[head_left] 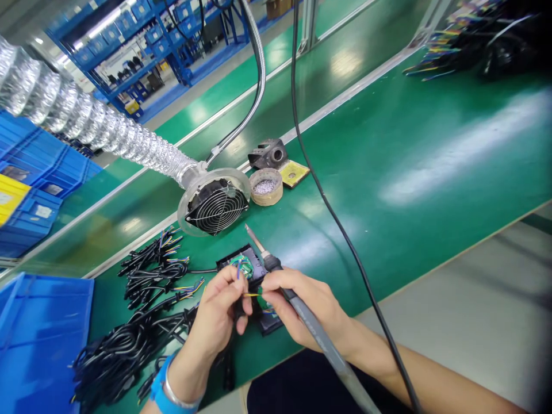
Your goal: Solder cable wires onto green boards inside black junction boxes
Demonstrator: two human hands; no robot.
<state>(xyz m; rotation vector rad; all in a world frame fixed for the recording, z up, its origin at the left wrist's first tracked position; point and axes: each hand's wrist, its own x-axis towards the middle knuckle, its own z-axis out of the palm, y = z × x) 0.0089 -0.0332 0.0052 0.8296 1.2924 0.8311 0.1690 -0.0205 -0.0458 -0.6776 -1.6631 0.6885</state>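
Observation:
My left hand [215, 313] pinches a black cable's thin coloured wires, a blue and a yellow wire [252, 295] among them. In my right hand [317, 307] is a soldering iron [272, 263], its metal tip pointing up and away from me. The right thumb and fingertip also meet at the yellow wire's end. Just beyond my fingers lies an open black case [259, 268] with a green circuit board [242, 264] inside. A second black case [271, 329] with a board is partly covered by my hands.
Black cable bundles [146, 339] lie left, beside a blue bin [43, 339]. A fume extractor fan [219, 210] hangs ahead, near a solder-flecked round tub [266, 192], an iron holder [269, 154] and a yellow sponge [293, 172]. A black cord [334, 218] crosses my view. More cables [466, 46] lie far right.

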